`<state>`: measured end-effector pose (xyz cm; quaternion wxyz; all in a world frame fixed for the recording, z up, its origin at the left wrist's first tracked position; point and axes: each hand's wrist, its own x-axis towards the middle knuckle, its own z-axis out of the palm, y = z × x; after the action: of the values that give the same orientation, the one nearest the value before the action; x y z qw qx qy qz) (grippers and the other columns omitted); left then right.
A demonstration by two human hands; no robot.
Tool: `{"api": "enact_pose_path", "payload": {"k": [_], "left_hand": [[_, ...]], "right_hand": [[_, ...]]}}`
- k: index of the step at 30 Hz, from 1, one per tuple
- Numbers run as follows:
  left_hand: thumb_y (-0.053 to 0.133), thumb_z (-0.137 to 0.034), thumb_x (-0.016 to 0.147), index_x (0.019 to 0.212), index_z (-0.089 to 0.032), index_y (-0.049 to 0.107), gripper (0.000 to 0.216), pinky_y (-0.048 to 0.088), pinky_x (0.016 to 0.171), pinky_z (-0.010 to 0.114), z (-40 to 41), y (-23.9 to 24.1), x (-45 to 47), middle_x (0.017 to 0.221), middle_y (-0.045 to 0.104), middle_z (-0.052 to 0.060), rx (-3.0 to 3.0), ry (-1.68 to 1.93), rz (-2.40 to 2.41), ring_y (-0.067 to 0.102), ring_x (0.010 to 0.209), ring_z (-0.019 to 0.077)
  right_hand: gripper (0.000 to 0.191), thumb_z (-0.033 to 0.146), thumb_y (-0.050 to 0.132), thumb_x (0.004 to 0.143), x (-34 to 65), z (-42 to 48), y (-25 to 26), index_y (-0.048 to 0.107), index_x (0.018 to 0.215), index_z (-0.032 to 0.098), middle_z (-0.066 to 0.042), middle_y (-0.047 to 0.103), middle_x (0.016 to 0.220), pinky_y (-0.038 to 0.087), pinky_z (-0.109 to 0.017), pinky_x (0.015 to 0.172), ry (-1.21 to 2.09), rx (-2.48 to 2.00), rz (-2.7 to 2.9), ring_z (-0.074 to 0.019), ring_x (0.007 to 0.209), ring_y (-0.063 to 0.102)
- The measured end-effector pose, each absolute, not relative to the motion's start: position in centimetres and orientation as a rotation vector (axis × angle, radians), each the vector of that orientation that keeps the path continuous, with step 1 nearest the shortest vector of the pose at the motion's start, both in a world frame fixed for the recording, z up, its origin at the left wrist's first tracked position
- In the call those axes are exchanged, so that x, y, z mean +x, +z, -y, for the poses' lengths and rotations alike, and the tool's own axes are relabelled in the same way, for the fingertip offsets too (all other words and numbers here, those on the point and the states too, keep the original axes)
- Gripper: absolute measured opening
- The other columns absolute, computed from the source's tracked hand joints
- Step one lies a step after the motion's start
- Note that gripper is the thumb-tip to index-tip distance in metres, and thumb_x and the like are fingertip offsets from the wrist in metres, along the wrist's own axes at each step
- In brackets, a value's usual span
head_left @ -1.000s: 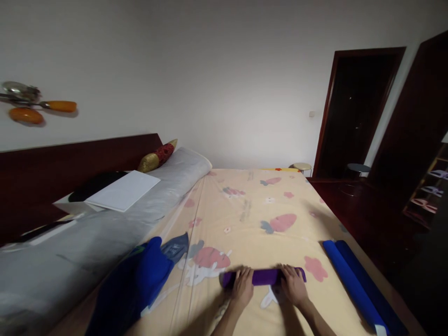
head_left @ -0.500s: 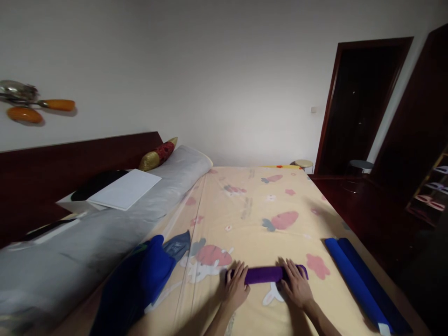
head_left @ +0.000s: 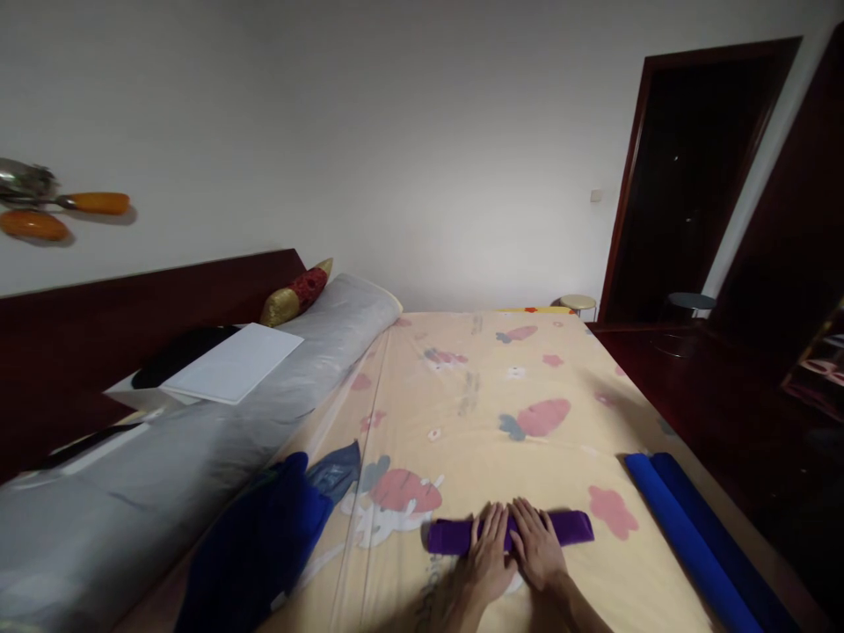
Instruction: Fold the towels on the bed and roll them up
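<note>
Across the bed sheet (head_left: 501,396), printed with carrots, lay a long grey bolster (head_left: 217,413) at ten o'clock, a heap of blue cloth (head_left: 264,536) at eight, and a blue roll (head_left: 692,536) at four o'clock. Toward six o'clock sat the purple roll (head_left: 567,526), small, soft and probably light, likely to unroll unless taken by both ends. The left hand (head_left: 489,556) and right hand (head_left: 537,549) lay flat and open side by side on its middle, gripping nothing.
</note>
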<state>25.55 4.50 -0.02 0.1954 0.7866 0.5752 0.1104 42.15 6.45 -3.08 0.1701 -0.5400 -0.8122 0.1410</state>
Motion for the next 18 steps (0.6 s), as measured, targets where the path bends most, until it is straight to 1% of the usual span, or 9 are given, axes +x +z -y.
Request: {"api": "enact_pose_path", "payload": {"k": [5,8,11,13,16,18], "left_hand": [[0.037,-0.046,0.087,0.151,-0.023,0.018,0.07,0.007,0.123,0.048,-5.4,0.4,26.1,0.16,0.019,0.0,2.215,0.25,-1.617,0.011,0.149,0.0231],[0.04,-0.045,0.087,0.151,-0.024,0.016,0.072,0.01,0.123,0.048,-5.5,0.6,25.1,0.16,0.018,0.0,2.284,0.206,-1.615,0.013,0.149,0.0227],[0.044,-0.04,0.086,0.151,-0.023,0.012,0.075,0.014,0.122,0.049,-4.5,0.4,21.8,0.161,0.015,0.001,2.348,0.22,-1.797,0.014,0.149,0.0245],[0.041,-0.037,0.087,0.151,-0.024,0.01,0.072,0.014,0.121,0.049,-3.3,-0.1,19.1,0.16,0.016,0.001,2.385,0.258,-1.918,0.017,0.148,0.0248],[0.038,-0.036,0.09,0.15,-0.032,0.015,0.064,0.015,0.12,0.048,-2.1,-1.2,16.4,0.158,0.024,-0.003,2.378,0.259,-2.024,0.025,0.145,0.024],[0.04,-0.036,0.088,0.149,-0.033,0.02,0.064,0.017,0.119,0.05,-2.0,-1.8,16.1,0.157,0.026,-0.003,2.328,0.25,-2.104,0.027,0.145,0.0255]], "right_hand": [[0.058,0.052,0.019,0.097,41.8,-6.8,-1.8,0.034,0.146,0.025,-0.004,0.035,0.153,0.025,-0.049,0.117,0.425,-1.538,2.33,-0.0229,0.143,0.029],[0.057,0.053,0.019,0.097,42.7,-6.8,-1.3,0.035,0.146,0.027,-0.003,0.035,0.153,0.027,-0.047,0.116,0.434,-1.519,2.339,-0.0213,0.143,0.03],[0.055,0.051,0.022,0.098,45.8,-6.0,-2.1,0.026,0.148,0.031,0.0,0.029,0.156,0.025,-0.048,0.117,0.375,-1.535,2.301,-0.0211,0.144,0.026],[0.056,0.049,0.026,0.097,48.4,-5.1,-3.2,0.017,0.15,0.032,0.001,0.026,0.157,0.023,-0.049,0.118,0.292,-1.573,2.234,-0.022,0.145,0.023],[0.061,0.048,0.032,0.096,51.0,-4.1,-4.7,0.012,0.151,0.033,0.001,0.025,0.157,0.025,-0.047,0.118,0.238,-1.586,2.172,-0.0225,0.145,0.023],[0.062,0.048,0.034,0.095,51.5,-4.1,-5.1,0.013,0.151,0.032,0.001,0.025,0.157,0.026,-0.046,0.117,0.257,-1.58,2.168,-0.023,0.145,0.023]]}}
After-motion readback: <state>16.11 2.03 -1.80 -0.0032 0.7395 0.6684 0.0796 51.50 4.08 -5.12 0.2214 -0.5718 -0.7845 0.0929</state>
